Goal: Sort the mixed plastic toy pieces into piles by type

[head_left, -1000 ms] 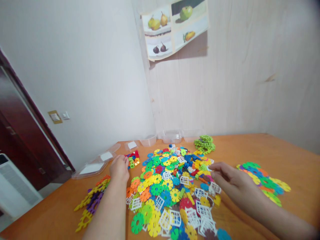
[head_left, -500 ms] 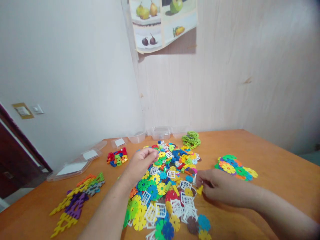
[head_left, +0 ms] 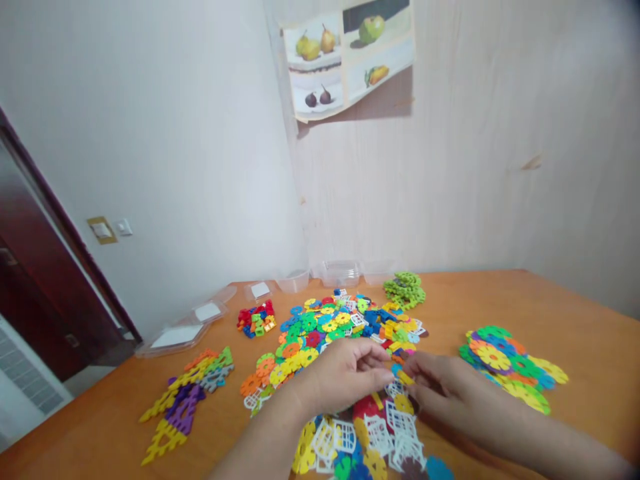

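Observation:
My right hand (head_left: 445,387) is closed in a pinch, with a small yellow plastic piece (head_left: 405,378) at its fingertips. Just left of it, my left hand (head_left: 347,375) is loosely curled, thumb and fingertips pointing at the right hand; whatever is in its fingers is hidden. Both hands are over a wide heap of plastic building pieces. Yellow flower-shaped discs (head_left: 300,360) and green ones lie beyond the left hand. White lattice window pieces (head_left: 377,433) and a flat blue disc (head_left: 439,469) show below the hands.
Purple and yellow notched strips (head_left: 185,407) lie at left, with small red and blue blocks (head_left: 256,319) behind. A green disc stack (head_left: 405,290) is at the back; mixed flower discs (head_left: 515,367) lie right. Clear plastic containers (head_left: 340,273) and lids (head_left: 177,337) line the far and left edges.
My left hand has come from the far side of the heap toward me and right, beside my right hand. The yellow piece has moved with my right hand. The view has swung left.

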A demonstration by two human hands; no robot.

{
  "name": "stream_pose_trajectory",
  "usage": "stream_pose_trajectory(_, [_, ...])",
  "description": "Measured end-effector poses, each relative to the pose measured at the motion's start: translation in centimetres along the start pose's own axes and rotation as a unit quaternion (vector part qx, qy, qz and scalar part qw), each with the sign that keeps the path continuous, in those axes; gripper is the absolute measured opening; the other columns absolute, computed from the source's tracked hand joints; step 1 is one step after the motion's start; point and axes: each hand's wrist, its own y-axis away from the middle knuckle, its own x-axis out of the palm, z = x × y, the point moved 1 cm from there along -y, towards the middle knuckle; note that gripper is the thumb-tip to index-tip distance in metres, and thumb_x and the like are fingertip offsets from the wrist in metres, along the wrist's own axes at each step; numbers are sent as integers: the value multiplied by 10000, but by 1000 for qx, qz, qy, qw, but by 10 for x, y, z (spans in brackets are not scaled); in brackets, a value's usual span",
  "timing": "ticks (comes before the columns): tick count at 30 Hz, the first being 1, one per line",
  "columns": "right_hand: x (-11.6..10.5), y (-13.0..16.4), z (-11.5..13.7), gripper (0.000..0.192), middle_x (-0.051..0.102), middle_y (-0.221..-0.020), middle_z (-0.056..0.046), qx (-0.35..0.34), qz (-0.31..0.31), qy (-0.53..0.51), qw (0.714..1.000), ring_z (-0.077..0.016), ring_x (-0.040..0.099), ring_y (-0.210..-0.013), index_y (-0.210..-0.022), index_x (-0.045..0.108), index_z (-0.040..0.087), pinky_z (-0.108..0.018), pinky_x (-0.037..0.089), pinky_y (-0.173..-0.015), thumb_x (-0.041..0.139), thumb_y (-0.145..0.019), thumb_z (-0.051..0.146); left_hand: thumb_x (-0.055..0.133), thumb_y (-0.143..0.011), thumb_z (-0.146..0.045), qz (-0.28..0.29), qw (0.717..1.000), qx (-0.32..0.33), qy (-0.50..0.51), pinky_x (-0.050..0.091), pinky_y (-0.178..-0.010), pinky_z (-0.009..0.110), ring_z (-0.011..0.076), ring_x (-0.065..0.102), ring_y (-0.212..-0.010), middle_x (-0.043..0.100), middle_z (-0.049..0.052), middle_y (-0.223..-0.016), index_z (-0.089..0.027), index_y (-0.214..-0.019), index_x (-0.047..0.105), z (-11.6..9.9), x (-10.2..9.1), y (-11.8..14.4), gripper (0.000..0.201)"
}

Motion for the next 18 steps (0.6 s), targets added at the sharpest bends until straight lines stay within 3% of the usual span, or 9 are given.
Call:
stream_pose_trajectory(5, [21,-1,6,215,577,-716,7,-35,-39,-37,998,-129,488,-632,-834,586,204,-229,341,-545,465,-930,354,705,-782,-318,14,999,-5,34,471,-647,249,136,626,-735,682,40,-866,-180,-1019,625,4,13,-3,286])
stream_pose_trajectory(8, [25,-2,8,228,625,-750,-13,-19,-54,-69,996,-158,551,-664,-941,619,215,-244,399,-566,484,-919,398,669,-787,-275,-16,1000,0,16,415,-566,215,118,591,-667,647,9,-770,-185,-968,616,4,13,-3,209])
stream_pose_trajectory(11, [21,-3,9,315,654,-757,-22,8,-59,-92,994,-183,594,-671,-1105,605,226,-263,443,-576,503,-899,440,661,-776,-253,-71,997,15,4,367,-535,192,89,528,-611,587,-26,-695,-179,-901,636,2,2,-4,147])
stream_pose_trajectory(15, [11,-2,6,331,674,-753,-26,26,-73,-73,994,-197,626,-680,-1101,620,243,-274,464,-584,467,-918,473,687,-733,-244,-224,973,24,53,420,-581,206,96,555,-622,620,-15,-710,-166,-864,647,15,-38,-8,157])
stream_pose_trajectory(17, [9,-3,1,336,683,-759,-22,28,-76,-58,995,-199,635,-689,-1093,624,252,-275,465,-589,442,-936,487,707,-703,-245,-349,932,6,92,434,-569,221,113,572,-590,627,-14,-658,-160,-852,662,29,-67,-7,178])
stream_pose_trajectory(18, [8,-3,-1,336,691,-772,-21,29,-77,-55,995,-200,641,-701,-1093,625,255,-276,469,-598,437,-941,488,723,-661,-214,-439,889,-3,129,444,-562,231,119,574,-562,624,-12,-625,-151,-814,663,37,-82,-5,176])
